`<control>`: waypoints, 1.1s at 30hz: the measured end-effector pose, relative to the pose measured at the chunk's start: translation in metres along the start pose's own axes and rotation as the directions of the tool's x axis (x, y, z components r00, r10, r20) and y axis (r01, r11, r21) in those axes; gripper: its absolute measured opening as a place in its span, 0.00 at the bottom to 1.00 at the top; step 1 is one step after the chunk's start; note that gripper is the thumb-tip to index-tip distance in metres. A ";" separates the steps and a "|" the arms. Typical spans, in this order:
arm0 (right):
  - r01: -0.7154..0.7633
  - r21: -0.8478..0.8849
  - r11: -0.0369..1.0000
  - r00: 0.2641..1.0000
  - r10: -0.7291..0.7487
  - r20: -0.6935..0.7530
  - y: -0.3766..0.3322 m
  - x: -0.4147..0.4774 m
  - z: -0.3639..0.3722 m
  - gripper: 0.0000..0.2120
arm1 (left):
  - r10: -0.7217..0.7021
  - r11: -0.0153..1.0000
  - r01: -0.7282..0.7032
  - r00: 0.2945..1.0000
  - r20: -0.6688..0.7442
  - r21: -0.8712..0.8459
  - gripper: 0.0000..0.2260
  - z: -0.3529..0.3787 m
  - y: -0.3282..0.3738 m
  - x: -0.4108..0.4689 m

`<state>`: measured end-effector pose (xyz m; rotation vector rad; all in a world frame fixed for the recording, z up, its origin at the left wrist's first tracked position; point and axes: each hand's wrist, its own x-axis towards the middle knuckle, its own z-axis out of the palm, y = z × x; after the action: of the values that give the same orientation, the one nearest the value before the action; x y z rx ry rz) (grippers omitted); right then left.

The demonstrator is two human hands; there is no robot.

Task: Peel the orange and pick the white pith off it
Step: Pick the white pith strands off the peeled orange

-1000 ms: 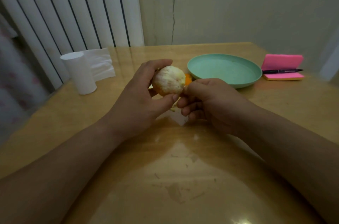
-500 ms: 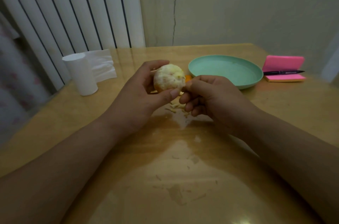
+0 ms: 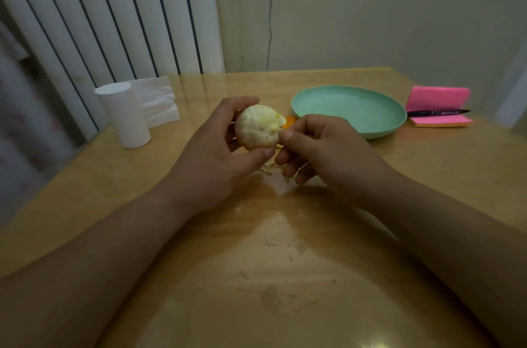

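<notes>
Holding the orange: left hand, fingers curled over its far side and thumb under its near side, lifted off the surface at the centre of the frame
Orange: the side facing the camera is bare of skin, pale with white pith
Right hand: just right of the fruit, thumb and forefinger pinching at its right edge, other fingers curled beneath
Pith scraps: small pale bits on the surface under the two hands
Peel piece: bright orange, showing between fruit and plate
Plate: mint green, right of centre
Sticky notes: pink pad near the right edge, a black pen lying across it
Tissue roll: white, upright, left of centre, a loose sheet trailing behind it
</notes>
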<state>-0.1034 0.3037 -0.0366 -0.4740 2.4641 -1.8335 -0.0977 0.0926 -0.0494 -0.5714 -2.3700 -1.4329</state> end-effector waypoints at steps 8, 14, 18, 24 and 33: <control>0.072 -0.153 0.986 0.994 -0.084 -0.071 0.000 -0.001 0.000 0.06 | 0.080 0.990 -0.079 0.997 -0.002 0.121 0.32 0.001 0.003 -0.001; 0.124 -0.114 0.986 0.979 -0.140 -0.147 -0.002 -0.003 0.001 0.05 | -0.037 0.999 0.037 0.999 -0.005 -0.012 0.31 0.003 0.010 -0.001; 0.147 -0.051 0.988 0.975 -0.154 -0.161 -0.004 -0.005 0.001 0.05 | -0.113 0.975 0.116 0.993 0.024 -0.191 0.26 0.004 0.012 -0.002; 0.152 0.026 0.988 0.976 -0.146 -0.162 -0.006 -0.005 0.001 0.05 | -0.212 0.897 0.225 0.974 0.077 -0.380 0.27 0.004 0.011 0.000; 0.145 0.113 0.983 0.983 -0.130 -0.132 -0.003 -0.003 0.002 0.06 | -0.286 0.768 0.333 0.943 0.171 -0.547 0.28 0.004 0.000 0.004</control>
<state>-0.0999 0.3023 -0.0352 -0.5531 2.4320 -2.1146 -0.1016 0.0970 -0.0496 -0.3743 -2.1339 -2.3495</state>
